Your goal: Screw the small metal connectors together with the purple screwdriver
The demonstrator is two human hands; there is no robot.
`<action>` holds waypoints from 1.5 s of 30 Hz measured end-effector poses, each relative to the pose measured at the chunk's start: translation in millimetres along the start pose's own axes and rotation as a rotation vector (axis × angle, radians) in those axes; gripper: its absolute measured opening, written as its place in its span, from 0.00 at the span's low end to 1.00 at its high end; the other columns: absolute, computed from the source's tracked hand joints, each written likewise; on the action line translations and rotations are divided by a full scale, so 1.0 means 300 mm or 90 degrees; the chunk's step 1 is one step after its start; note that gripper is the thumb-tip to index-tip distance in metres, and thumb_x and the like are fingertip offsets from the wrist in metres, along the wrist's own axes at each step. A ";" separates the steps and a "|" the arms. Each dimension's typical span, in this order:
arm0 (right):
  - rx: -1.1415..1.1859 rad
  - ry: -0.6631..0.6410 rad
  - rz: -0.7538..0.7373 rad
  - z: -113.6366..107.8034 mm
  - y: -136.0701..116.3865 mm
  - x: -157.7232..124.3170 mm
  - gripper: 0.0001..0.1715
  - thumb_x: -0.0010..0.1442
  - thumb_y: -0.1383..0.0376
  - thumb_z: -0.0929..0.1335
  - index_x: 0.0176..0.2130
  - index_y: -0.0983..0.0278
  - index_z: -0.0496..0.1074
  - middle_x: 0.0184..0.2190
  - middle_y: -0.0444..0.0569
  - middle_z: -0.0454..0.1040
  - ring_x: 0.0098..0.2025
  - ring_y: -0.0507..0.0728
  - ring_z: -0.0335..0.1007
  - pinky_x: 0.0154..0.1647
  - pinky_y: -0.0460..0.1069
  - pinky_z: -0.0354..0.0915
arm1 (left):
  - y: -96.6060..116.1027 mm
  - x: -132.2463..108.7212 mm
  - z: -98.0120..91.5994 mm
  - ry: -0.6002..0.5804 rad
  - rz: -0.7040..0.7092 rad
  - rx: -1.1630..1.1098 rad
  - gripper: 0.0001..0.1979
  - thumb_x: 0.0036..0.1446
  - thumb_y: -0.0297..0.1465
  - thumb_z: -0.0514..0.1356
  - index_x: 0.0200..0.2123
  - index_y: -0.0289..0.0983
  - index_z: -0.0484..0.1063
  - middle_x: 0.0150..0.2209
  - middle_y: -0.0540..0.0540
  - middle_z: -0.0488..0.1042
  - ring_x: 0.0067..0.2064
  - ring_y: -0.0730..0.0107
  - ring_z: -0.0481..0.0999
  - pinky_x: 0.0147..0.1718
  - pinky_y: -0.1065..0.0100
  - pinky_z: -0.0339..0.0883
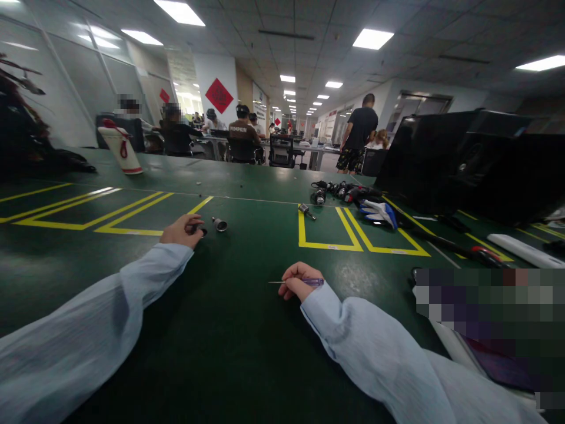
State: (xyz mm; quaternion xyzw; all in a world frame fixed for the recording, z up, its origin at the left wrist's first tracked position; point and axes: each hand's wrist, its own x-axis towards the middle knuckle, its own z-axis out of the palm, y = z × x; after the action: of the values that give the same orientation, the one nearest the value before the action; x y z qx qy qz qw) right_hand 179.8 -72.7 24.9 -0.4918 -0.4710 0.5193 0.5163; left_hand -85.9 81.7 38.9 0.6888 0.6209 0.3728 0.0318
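My right hand (296, 284) is closed around a thin screwdriver (314, 282) with a clear purple handle; its slim shaft points left above the green table. My left hand (182, 231) has its fingers curled by a small dark round part (203, 232), mostly hidden by the fingertips. Just right of that hand lies a silver, cup-shaped metal part (219, 224) on its side, open end facing me. Farther right, a similar metal part with a stem (308, 212) rests near a corner of yellow tape.
Several dark metal parts with cables (338, 191) are heaped at the back right, beside a blue-and-white glove (378, 213). A white tumbler (121, 148) stands back left. Black monitors (459, 159) and a partly blurred device (498, 359) occupy the right. People sit and stand beyond the table.
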 end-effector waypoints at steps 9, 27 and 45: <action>0.029 0.028 -0.004 -0.019 0.014 0.010 0.03 0.40 0.68 0.63 0.23 0.65 0.65 0.15 0.41 0.70 0.16 0.48 0.65 0.18 0.44 0.62 | 0.077 -0.029 -0.011 -0.017 0.220 0.083 0.25 0.44 0.30 0.55 0.47 0.24 0.61 0.53 0.33 0.62 0.57 0.51 0.56 0.55 0.53 0.50; -0.698 -0.041 -0.365 -0.116 0.064 0.074 0.17 0.47 0.72 0.65 0.40 0.63 0.68 0.44 0.51 0.71 0.51 0.61 0.63 0.51 0.55 0.59 | 0.150 -0.137 0.021 -0.026 0.491 0.005 0.24 0.51 0.35 0.54 0.49 0.29 0.59 0.54 0.33 0.60 0.56 0.55 0.58 0.54 0.57 0.53; -0.721 -0.043 -0.362 -0.121 0.052 0.066 0.18 0.46 0.72 0.66 0.40 0.64 0.68 0.45 0.53 0.71 0.51 0.62 0.62 0.51 0.56 0.59 | -0.029 0.023 -0.025 -0.193 0.353 0.213 0.18 0.42 0.47 0.55 0.15 0.38 0.66 0.24 0.44 0.67 0.29 0.63 0.66 0.32 0.64 0.60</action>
State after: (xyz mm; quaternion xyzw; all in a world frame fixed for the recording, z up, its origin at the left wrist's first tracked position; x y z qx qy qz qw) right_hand 215.2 -53.8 6.1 -0.5279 -0.8009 0.0476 0.2787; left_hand -97.5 86.7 43.2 0.8743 0.4509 0.1541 -0.0922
